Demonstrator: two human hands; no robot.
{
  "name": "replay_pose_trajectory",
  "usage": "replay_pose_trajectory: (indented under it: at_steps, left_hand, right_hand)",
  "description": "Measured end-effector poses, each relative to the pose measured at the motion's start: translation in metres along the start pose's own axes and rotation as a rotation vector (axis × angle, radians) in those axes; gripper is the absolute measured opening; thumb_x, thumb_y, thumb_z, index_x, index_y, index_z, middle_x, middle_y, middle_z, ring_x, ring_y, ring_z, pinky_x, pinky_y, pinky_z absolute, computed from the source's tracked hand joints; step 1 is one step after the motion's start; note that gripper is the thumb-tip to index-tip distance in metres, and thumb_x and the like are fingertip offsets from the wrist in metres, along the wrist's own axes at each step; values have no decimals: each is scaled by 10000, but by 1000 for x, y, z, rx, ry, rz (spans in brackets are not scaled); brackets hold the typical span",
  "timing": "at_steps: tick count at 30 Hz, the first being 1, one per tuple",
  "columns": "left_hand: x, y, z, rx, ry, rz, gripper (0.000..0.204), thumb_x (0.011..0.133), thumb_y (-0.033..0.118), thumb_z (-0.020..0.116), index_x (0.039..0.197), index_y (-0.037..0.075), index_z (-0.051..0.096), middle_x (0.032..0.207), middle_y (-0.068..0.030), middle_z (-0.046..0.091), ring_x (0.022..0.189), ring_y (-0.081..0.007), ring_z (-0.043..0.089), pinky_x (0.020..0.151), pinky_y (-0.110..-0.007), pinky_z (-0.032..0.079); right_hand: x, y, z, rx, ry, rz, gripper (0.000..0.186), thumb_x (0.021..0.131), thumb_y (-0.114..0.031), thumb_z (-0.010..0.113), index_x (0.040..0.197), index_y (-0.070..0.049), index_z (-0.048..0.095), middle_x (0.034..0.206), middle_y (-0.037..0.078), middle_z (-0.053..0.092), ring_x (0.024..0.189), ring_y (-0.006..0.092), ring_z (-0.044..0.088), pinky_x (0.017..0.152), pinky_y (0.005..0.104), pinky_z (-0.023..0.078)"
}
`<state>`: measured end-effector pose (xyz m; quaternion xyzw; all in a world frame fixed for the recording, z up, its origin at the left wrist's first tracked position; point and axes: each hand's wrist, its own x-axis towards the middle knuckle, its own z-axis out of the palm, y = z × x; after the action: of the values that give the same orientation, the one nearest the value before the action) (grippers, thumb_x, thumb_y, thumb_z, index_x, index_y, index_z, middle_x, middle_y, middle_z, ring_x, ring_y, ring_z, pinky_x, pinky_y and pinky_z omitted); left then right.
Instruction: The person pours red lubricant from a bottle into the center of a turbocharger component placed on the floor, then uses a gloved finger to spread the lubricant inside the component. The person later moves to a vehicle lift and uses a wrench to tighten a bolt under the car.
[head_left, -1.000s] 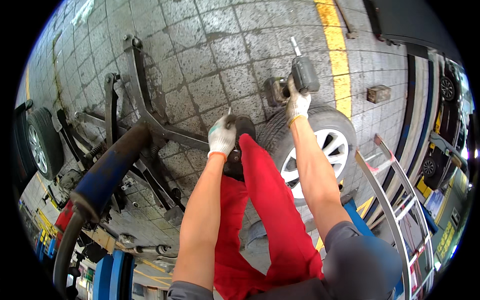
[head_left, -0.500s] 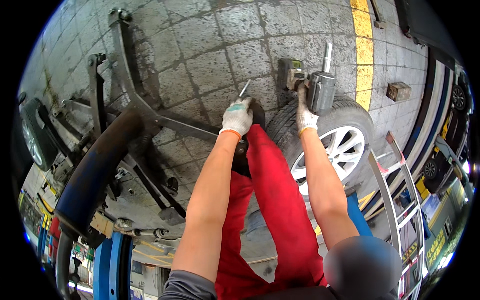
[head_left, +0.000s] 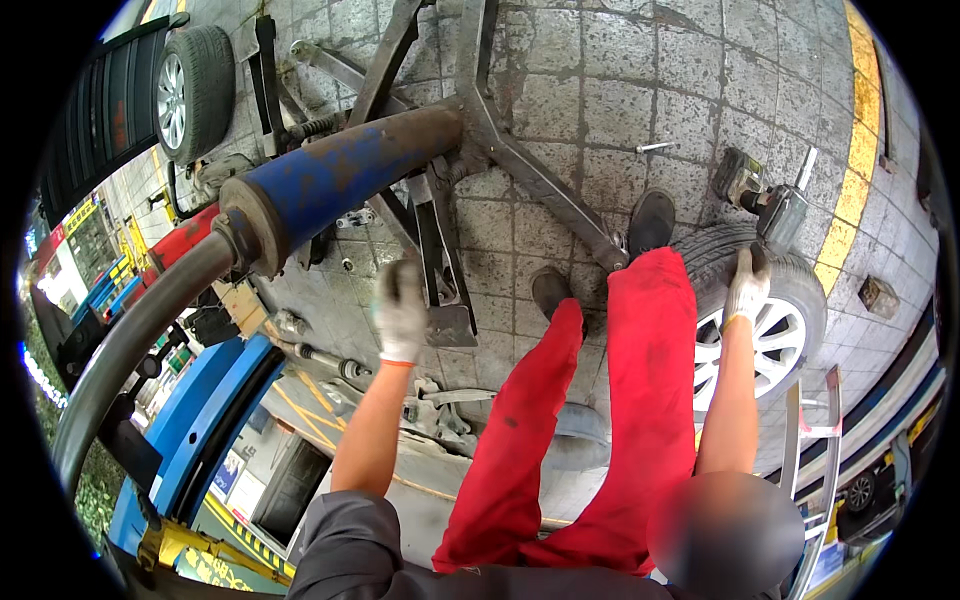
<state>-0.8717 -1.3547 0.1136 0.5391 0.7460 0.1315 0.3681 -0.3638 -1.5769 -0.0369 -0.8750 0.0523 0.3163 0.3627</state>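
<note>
My right hand (head_left: 748,287), in a white glove, lies flat on the tread of a tyre with a silver alloy wheel (head_left: 775,330) that stands beside my red-trousered legs (head_left: 640,400). A grey impact wrench (head_left: 775,205) rests on top of the tyre just above my fingertips. My left hand (head_left: 401,312), also gloved, is blurred in mid-air over the paving, left of my black shoes (head_left: 553,290). Nothing shows in it. A small metal bolt (head_left: 655,147) lies on the floor beyond the shoes.
A dark steel lift frame (head_left: 520,160) crosses the tiled floor. A blue and rusty exhaust silencer (head_left: 340,180) with its pipe hangs at the left. Another wheel (head_left: 190,90) sits at the top left. An aluminium stepladder (head_left: 815,440) is at the right, blue equipment (head_left: 200,430) at the lower left.
My right hand has let go of the impact wrench, which now rests on the tyre. My left hand has swung away to the left. The view has turned left.
</note>
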Motion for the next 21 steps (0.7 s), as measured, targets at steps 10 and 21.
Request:
replay_pose_trajectory:
  at_steps: [10,21]
  left_hand:
    - [183,-261,-30,825,-71,-439,771,1004,440,595,1656,106,354,1420,-313,651,1335,-482,620,1126,-526,488]
    - [325,-470,-73,545,-359,-323,576,1058,378,577,1569,114,532,1387,-158,653,1323,-434,567,1074,-793,354]
  right_hand:
    - [-52,42,-11,-639,69,-426,296,1046,-218,691,1243,3,683,1174,191,720,1137,337,688,1013,414,530]
    - [-59,71,5,-774,51,-596,450,1022,-213,731,1410,-23,604,1304,186,664,1163,325,635,1074,441,480]
